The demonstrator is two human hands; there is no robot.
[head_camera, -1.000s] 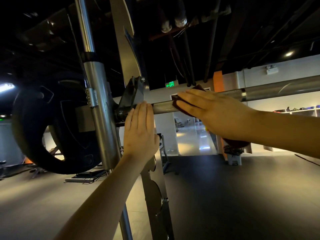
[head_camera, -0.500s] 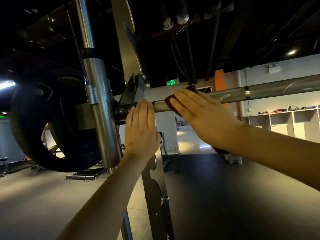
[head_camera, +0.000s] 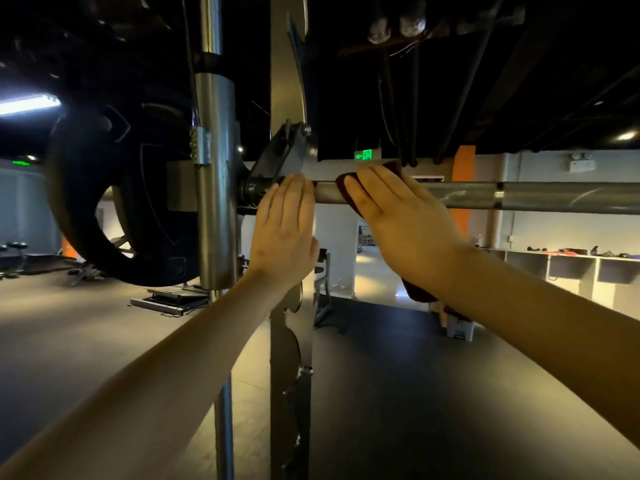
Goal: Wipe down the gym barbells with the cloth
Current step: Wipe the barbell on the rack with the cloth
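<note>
A steel barbell (head_camera: 540,197) runs horizontally at about my eye level, from the rack on the left to the right edge of the view. My right hand (head_camera: 401,216) lies flat with straight fingers on a dark red cloth (head_camera: 346,188), pressing it against the bar near its left end. The cloth's lower end hangs out below my wrist. My left hand (head_camera: 285,233) is flat too, fingers straight and together, its fingertips touching the bar beside the rack's hook. A black weight plate (head_camera: 104,202) sits on the bar's left sleeve.
The rack's chrome guide rod (head_camera: 214,202) and steel upright (head_camera: 289,358) stand right in front of me, left of my hands. Dark gym floor spreads beyond, with a bench frame behind the upright. White cubby shelves (head_camera: 568,268) line the right wall, and low equipment lies at the left.
My right hand with the cloth has slid left along the bar toward my left hand. The view has tilted down slightly. My left hand stays on the bar by the hook.
</note>
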